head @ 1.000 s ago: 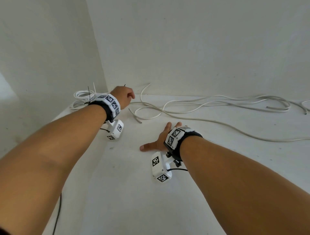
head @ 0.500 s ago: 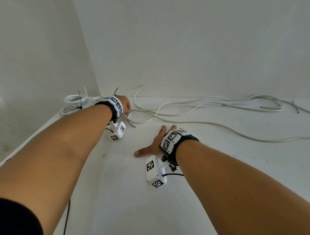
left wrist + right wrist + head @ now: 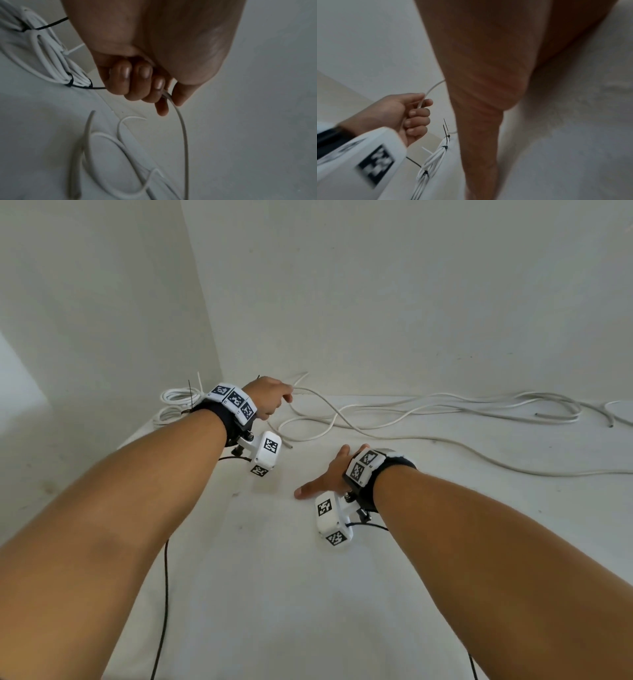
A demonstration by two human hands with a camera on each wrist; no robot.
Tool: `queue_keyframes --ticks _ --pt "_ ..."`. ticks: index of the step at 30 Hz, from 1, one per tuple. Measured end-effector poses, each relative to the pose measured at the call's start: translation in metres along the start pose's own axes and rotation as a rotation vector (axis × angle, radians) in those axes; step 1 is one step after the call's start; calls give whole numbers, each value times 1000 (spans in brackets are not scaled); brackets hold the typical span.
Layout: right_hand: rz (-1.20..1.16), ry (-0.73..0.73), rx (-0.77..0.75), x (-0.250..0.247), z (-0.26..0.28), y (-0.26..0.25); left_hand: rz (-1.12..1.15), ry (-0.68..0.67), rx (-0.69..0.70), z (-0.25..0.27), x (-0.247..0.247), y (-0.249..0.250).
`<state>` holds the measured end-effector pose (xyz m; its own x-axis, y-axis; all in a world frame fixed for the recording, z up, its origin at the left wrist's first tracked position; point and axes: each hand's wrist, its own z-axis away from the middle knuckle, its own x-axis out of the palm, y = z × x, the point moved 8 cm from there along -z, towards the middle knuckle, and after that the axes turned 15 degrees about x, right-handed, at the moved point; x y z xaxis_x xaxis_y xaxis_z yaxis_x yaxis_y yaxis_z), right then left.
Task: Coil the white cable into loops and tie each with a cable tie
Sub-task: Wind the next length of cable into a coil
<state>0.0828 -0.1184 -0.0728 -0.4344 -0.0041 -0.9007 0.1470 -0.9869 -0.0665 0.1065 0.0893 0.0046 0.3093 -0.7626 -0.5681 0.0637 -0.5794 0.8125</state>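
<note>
- The left hand (image 3: 269, 398) is pinching the cable (image 3: 404, 409) near its end, fingers curled.
- The right hand (image 3: 329, 477) is resting flat on the table (image 3: 274, 594), fingers straight, apart from the cable.

My two arms reach forward, left hand gripping, right hand flat.

My left arm stretches toward the far left corner of the worktop, where my left hand (image 3: 269, 398) has its fingers (image 3: 143, 71) curled into the palm, and thumb and forefinger pinch the white cable (image 3: 181, 129) just past the knuckles. My right arm runs up from the near right edge. My right hand (image 3: 330, 474) lies palm down near the middle of the worktop, fingers straight, thumb spread out to the left. Both wrists wear a dark band with black-and-white marker blocks.
</note>
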Motion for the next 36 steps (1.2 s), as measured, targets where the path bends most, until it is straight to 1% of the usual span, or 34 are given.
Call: queue_keyframes --ticks 3,5,7,8,9,10,12,13,14,15,16,18,20,24,26,29,31,34,36 --pt "-110 -32 -61 -7 7 4 253 18 33 32 14 11" --pt "-134 -35 -86 -8 14 8 404 -15 8 52 26 14" --pt "-145 -42 -145 -7 23 15 517 -52 -16 74 37 19" --pt "-200 -5 -195 -10 26 18 558 -68 -19 83 41 22" --pt "-324 82 -257 -20 28 22 587 -84 -19 92 45 25" --pt "-490 203 -309 -33 32 30 603 -95 -18 100 48 28" --pt "-807 493 -339 -57 41 54 609 -112 -10 114 55 33" --pt "-902 589 -356 -65 45 62 617 -124 -5 120 59 36" --pt "-940 632 -398 -71 51 65 639 -141 1 125 63 41" --pt "-921 629 -455 -75 54 62 675 -161 6 130 68 46" --pt "-879 593 -515 -77 58 57 721 -184 12 135 73 51" --pt "-852 462 -599 -76 60 50 826 -221 24 144 81 64" --pt "-951 326 -632 -72 58 51 939 -257 34 155 87 78" --pt "-1146 177 -684 -60 66 58 1111 -318 86 177 92 107" --pt "-1121 180 -692 -51 75 59 1169 -270 142 181 91 119" --pt "-952 233 -656 -35 83 58 1237 -125 235 177 83 129" --pt "-821 249 -635 -26 87 57 1250 -23 266 173 78 127" --pt "-625 291 -635 -22 104 52 1208 117 321 172 74 116" --pt "-482 338 -666 -24 118 47 1117 198 356 172 72 110"
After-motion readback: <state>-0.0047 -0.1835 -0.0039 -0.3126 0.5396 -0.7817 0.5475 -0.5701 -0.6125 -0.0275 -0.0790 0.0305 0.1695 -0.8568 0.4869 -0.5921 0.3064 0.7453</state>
